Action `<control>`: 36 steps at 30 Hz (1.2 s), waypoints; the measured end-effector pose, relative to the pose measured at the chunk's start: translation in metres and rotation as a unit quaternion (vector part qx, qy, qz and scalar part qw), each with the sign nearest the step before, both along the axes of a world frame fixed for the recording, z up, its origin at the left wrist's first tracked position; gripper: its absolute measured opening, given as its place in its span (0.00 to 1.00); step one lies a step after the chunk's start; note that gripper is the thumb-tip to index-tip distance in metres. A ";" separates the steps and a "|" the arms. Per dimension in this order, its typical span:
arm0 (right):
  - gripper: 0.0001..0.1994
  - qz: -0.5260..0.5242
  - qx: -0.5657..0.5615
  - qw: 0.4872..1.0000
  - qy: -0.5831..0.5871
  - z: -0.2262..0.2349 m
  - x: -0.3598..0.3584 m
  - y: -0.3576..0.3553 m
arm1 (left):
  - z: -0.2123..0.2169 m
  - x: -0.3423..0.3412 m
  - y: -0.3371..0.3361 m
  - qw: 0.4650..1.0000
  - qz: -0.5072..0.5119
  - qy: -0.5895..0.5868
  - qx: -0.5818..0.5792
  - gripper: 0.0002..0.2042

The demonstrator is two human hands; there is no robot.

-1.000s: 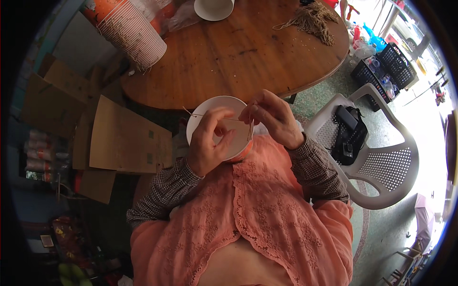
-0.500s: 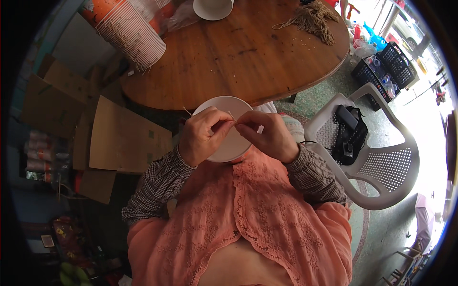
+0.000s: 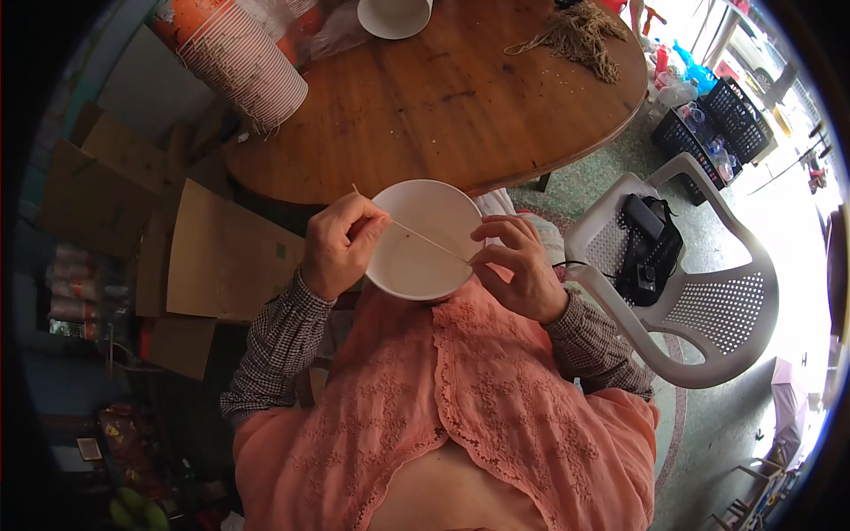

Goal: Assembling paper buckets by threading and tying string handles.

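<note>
A thin pale string (image 3: 429,241) is stretched at a slant over a round white paper tub (image 3: 414,276) in front of my lap. My left hand (image 3: 343,246) is closed in a pinch on the string's upper end, and a short tail sticks up behind the fingers. At the lower end, my right hand (image 3: 518,265) pinches the string between thumb and fingertips, its other fingers curled loosely near the tub's right rim. Small dark specks show inside the tub.
Beyond the tub stands a wooden table (image 3: 398,115) bearing a leaning stack of paper tubs (image 3: 252,75), another white tub (image 3: 396,22) and a tangled bundle of strings (image 3: 580,40). Cardboard boxes (image 3: 226,252) stand left; a plastic chair (image 3: 708,305) holding dark gear is on the right.
My hands have moved apart from a close pinch above the tub, left hand leftward, right hand right and downward. The string is now drawn out straight between them.
</note>
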State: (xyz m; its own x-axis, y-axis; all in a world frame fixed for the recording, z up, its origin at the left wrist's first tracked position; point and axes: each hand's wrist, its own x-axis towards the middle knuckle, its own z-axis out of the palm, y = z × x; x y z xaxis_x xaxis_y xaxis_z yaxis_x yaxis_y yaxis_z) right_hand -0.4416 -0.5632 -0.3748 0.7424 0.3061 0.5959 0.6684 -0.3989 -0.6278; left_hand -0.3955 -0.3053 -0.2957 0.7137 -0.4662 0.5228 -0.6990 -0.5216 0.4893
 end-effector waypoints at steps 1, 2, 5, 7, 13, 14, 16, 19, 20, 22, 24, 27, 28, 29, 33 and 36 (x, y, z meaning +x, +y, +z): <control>0.04 0.002 -0.025 0.999 -0.023 0.002 -0.001 -0.002 | 0.002 0.000 0.005 1.000 0.018 0.014 -0.009 0.04; 0.04 0.005 -0.051 0.998 -0.046 0.002 -0.001 -0.004 | 0.003 0.000 0.008 0.999 0.037 0.028 -0.019 0.04; 0.05 0.029 -0.066 0.997 -0.024 -0.007 0.003 -0.008 | 0.013 -0.011 0.004 0.999 0.010 0.035 0.036 0.04; 0.05 0.025 -0.057 0.998 -0.023 -0.015 0.003 -0.012 | 0.020 -0.019 0.007 0.992 -0.061 0.025 0.106 0.04; 0.08 0.107 -0.018 0.994 -0.005 -0.017 0.004 -0.015 | -0.016 -0.055 0.027 0.957 -0.151 0.231 0.095 0.05; 0.08 0.143 -0.024 0.989 0.004 -0.016 0.004 -0.014 | -0.027 -0.055 0.032 0.958 -0.147 0.229 0.094 0.05; 0.10 0.148 -0.049 0.988 -0.021 -0.010 0.005 -0.012 | -0.046 -0.050 0.042 0.971 -0.099 0.213 0.053 0.06; 0.13 0.093 -0.114 0.988 -0.051 -0.016 0.005 -0.008 | -0.044 -0.047 0.042 0.990 -0.042 0.095 0.098 0.08; 0.13 0.096 -0.116 0.987 -0.052 -0.013 0.004 -0.006 | -0.034 -0.046 0.042 0.988 -0.001 0.037 0.148 0.08; 0.12 0.092 -0.120 0.984 -0.095 0.002 0.002 -0.004 | -0.033 -0.032 0.051 0.983 0.055 -0.027 0.173 0.10; 0.12 0.096 -0.119 0.982 -0.109 0.023 0.003 0.002 | -0.032 -0.018 0.062 0.992 0.042 -0.014 0.115 0.11; 0.12 0.057 -0.081 0.988 -0.121 0.049 0.022 0.005 | -0.021 0.005 0.069 0.997 0.004 -0.024 0.067 0.14; 0.12 0.046 -0.063 0.989 -0.122 0.057 0.030 0.007 | -0.016 0.008 0.066 0.999 0.020 -0.014 0.045 0.14; 0.12 0.036 -0.045 0.991 -0.124 0.066 0.039 0.009 | -0.005 0.010 0.062 0.999 0.037 -0.005 0.024 0.15; 0.12 0.013 -0.010 0.993 -0.114 0.098 0.067 0.015 | 0.033 0.025 0.044 0.986 0.068 -0.153 0.005 0.14; 0.11 -0.015 -0.036 0.986 -0.162 0.107 0.094 0.022 | 0.038 0.040 0.025 0.964 0.085 -0.250 0.012 0.14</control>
State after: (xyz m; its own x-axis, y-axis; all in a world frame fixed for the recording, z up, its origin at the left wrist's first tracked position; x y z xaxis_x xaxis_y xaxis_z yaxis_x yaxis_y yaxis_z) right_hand -0.3479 -0.5410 -0.2682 0.5260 0.3380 0.7804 0.8166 -0.4572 -0.3524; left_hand -0.3550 -0.2799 -0.2577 0.4420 -0.3815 0.8119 -0.7484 -0.6557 0.0993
